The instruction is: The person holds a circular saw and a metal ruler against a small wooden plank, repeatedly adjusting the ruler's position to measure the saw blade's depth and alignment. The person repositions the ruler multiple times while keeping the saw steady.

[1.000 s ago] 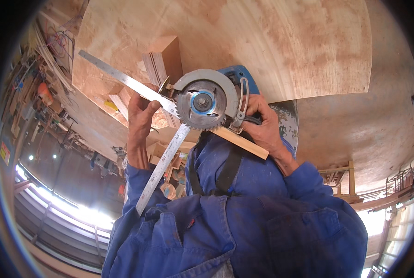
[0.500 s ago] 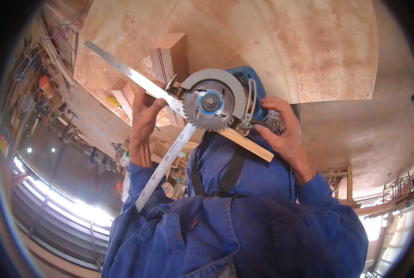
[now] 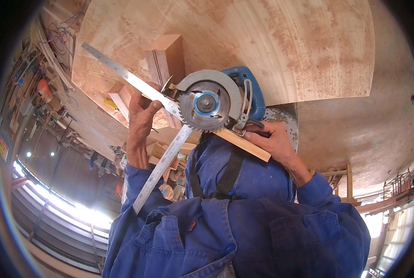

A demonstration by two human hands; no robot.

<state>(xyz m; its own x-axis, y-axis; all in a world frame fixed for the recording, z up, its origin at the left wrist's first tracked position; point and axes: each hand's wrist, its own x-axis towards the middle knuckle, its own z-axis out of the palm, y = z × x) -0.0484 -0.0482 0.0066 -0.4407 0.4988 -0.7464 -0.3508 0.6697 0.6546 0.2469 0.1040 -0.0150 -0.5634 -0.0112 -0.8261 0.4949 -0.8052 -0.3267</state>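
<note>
Two hands working: left hand [image 3: 141, 116] is pinching the steel square [image 3: 158, 99], right hand [image 3: 272, 141] is gripping the circular saw [image 3: 216, 102]; a slipping square risks fingers meeting teeth.

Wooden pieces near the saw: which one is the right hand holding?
The thin pale strip, running slantwise under the saw blade into the right hand. The thick blocks lie apart on the plywood, untouched.
</note>
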